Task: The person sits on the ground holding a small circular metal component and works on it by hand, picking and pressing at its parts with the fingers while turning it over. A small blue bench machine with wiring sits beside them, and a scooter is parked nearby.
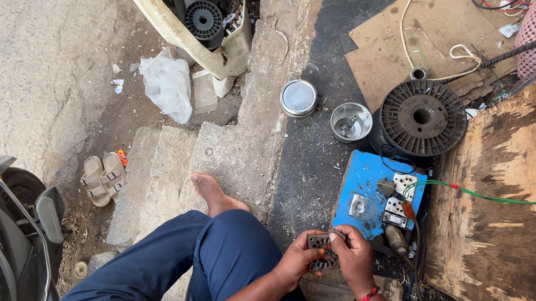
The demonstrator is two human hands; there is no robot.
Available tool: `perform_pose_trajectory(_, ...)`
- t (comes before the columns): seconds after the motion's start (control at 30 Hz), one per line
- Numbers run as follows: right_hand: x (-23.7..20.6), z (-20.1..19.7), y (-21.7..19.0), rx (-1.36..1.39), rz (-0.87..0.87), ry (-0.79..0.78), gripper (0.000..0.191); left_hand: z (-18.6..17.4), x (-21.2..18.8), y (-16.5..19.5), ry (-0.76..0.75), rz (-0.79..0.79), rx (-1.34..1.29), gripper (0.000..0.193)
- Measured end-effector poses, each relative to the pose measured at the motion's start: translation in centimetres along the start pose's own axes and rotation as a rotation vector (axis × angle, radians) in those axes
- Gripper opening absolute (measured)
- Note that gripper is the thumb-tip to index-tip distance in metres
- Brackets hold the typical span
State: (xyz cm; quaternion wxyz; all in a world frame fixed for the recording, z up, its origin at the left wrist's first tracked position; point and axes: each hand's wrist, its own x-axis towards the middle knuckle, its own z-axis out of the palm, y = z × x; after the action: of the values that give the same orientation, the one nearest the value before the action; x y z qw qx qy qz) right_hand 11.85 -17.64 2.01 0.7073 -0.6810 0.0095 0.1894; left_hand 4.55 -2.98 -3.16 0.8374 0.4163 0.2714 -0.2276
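1. The toothed metal part (323, 253), dark and ring-shaped, sits between both hands, low in the head view, just above the person's knee and near the lower edge of the blue board (361, 183).
2. The left hand (295, 261) is closed around the left side of the part, fingers curled under it. The right hand (352, 255), with a red thread at the wrist, grips the right side and covers the top, so the part is only half visible.
3. In my judgement the step in hand is close work on this part, turning or checking it with the fingers. No tool is seen in either hand.
4. The next move, I think, calls for a firm hold by one hand while the other is free to work at the teeth; small motions only, because the part is near the edge of the step.
5. Around: the blue board carries white switches and a green wire (510, 198). Behind it stand a black spool (423, 117) and two round metal tins (299, 98). A pair of sandals (103, 177) lies well apart, at the left.
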Motion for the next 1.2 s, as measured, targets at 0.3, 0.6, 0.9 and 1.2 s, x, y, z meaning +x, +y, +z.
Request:
perform_pose_trajectory(0.3, 0.18, 0.06, -0.07, 0.024, 0.008, 0.006, 0.018, 0.03, -0.06, 0.02, 0.003, 0.005, 0.001, 0.041)
perform_pose_trajectory(0.6, 0.35, 0.18, -0.23, 0.051, 0.018, 0.017, 0.018, -0.02, 0.00, 0.01, 0.002, 0.003, 0.003, 0.043)
perform_pose_trajectory(0.9, 0.31, 0.01, -0.06, 0.042, 0.011, 0.029, 0.017, 0.08, -0.01, -0.02, 0.005, -0.004, 0.001, 0.043)
perform_pose_trajectory(1.2, 0.26, 0.12, -0.15, 0.107, 0.038, 0.023, 0.018, 0.09, 0.01, -0.05, -0.001, 0.010, 0.008, 0.043)
